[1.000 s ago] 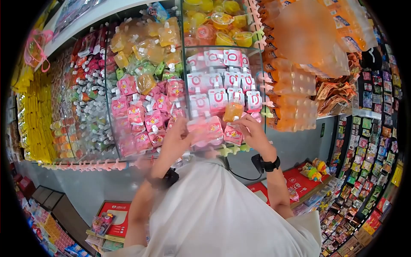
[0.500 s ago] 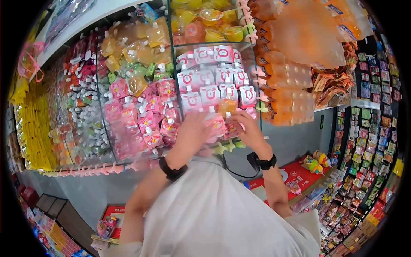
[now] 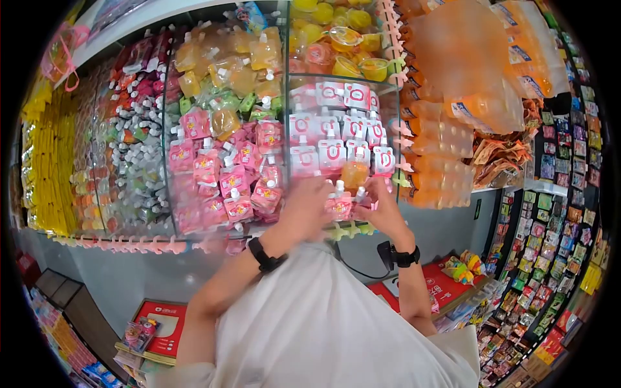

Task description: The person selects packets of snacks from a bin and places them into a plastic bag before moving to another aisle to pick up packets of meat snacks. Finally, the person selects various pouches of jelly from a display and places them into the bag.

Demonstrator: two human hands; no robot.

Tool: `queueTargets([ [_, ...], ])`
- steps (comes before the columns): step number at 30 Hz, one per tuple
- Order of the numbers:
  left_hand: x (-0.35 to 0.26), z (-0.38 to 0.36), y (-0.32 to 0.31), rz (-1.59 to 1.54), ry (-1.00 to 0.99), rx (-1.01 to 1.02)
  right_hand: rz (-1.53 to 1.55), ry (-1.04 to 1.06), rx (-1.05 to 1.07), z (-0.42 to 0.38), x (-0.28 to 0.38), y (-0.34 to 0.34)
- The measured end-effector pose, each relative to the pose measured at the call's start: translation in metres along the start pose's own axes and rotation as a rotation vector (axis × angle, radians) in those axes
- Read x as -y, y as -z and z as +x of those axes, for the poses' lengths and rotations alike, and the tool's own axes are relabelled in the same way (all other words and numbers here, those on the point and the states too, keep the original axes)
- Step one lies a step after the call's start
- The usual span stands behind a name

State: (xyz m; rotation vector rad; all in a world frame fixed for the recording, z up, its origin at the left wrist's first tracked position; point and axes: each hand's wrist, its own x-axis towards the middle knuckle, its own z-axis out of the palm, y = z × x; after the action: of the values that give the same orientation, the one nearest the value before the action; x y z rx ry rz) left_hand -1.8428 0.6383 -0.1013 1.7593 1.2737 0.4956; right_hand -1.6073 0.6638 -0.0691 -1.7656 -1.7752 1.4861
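Note:
Both my hands are at the front of a glass compartment with white-and-pink spouted pouches (image 3: 331,154) in rows. My left hand (image 3: 305,207) is blurred and lies over pink pouches at the compartment's left; its fingers are smeared by motion. Fingers bent, my right hand (image 3: 383,210) touches the right side of a pink pouch (image 3: 338,207), with thumb and fingertips closed near its edge. An orange pouch (image 3: 354,174) stands just behind, against the white ones. In the neighbouring compartment lies a heap of pink pouches (image 3: 234,181).
Orange bottle packs (image 3: 436,123) are stacked on the right. Yellow jelly cups (image 3: 346,39) fill the compartment behind. A pink and green trim (image 3: 129,244) runs along the shelf's front edge. Below right is a red surface (image 3: 446,284); hanging packets (image 3: 550,233) line the far right.
The camera view has shifted, so the shelf appears farther right. Both hands remain at the compartment's front; my right hand sits lower beside the pink pouch, with its fingers drawn closer together.

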Motion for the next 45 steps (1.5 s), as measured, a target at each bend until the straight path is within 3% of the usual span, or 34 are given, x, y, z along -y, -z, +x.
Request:
queueTargets([
  [1,0.0,0.0,-0.001,0.043,-0.069,-0.033,0.112,-0.033,-0.026,0.0,0.0,-0.002],
  [4,0.0,0.0,-0.003,0.037,-0.026,-0.004,0.18,-0.095,0.019,0.002,-0.008,-0.004],
  [9,0.002,-0.001,-0.006,0.072,-0.05,-0.034,-0.124,0.039,0.001,-0.006,-0.01,-0.003],
  [11,0.007,0.0,-0.009,-0.008,0.006,-0.046,-0.083,-0.103,0.104,-0.008,0.011,0.001],
  [13,0.01,0.0,-0.009,-0.082,-0.019,-0.096,-0.108,-0.067,0.091,-0.009,-0.001,-0.002],
  [15,0.008,0.001,-0.005,-0.255,0.075,-0.008,-0.079,-0.065,0.085,-0.009,-0.003,-0.004],
  [23,0.013,0.0,-0.007,-0.191,0.086,-0.014,-0.067,-0.035,0.088,-0.011,0.008,-0.006],
  [28,0.013,0.002,-0.006,-0.188,0.041,-0.063,0.224,0.03,0.061,-0.013,0.003,-0.012],
  [37,0.023,-0.007,0.0,-0.332,0.093,0.005,0.285,-0.02,-0.002,-0.015,0.013,-0.001],
  [40,0.027,-0.015,0.013,-0.3,0.073,-0.077,0.409,0.026,0.04,-0.005,0.009,0.006],
  [43,0.021,-0.031,0.034,-0.426,0.197,-0.16,0.459,0.064,0.099,0.011,0.027,0.01],
  [45,0.021,-0.037,0.049,-0.694,0.254,-0.28,0.499,0.048,0.095,0.025,0.052,0.006],
])
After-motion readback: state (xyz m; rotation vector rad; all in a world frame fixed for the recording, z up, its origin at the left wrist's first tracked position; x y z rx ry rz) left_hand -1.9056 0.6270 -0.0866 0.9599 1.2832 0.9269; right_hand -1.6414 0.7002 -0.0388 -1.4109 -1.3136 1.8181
